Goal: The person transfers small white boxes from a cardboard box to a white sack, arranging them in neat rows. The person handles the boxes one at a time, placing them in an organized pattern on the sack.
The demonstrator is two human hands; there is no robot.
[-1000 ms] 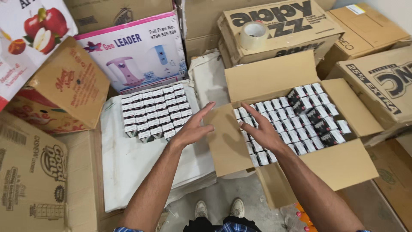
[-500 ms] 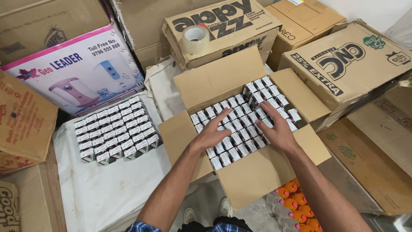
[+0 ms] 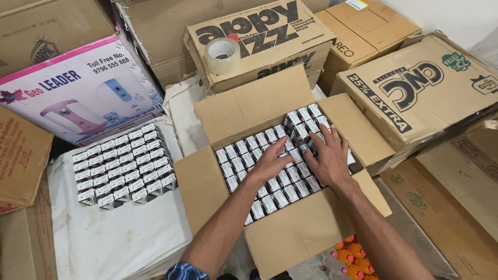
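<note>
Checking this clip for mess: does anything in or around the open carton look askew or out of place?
Mostly tidy. In the open carton the small boxes sit in even rows, except a few at the far right corner that stand higher and show dark sides. Both hands, left and right, lie flat on the rows. Nothing is spilled.

small black-and-white packs (image 3: 244,150) fill an open brown carton (image 3: 249,106); a matching block (image 3: 122,166) sits left on white cloth.

Black-and-white small cartons (image 3: 270,171) in a brown cardboard box (image 3: 290,233)
</note>
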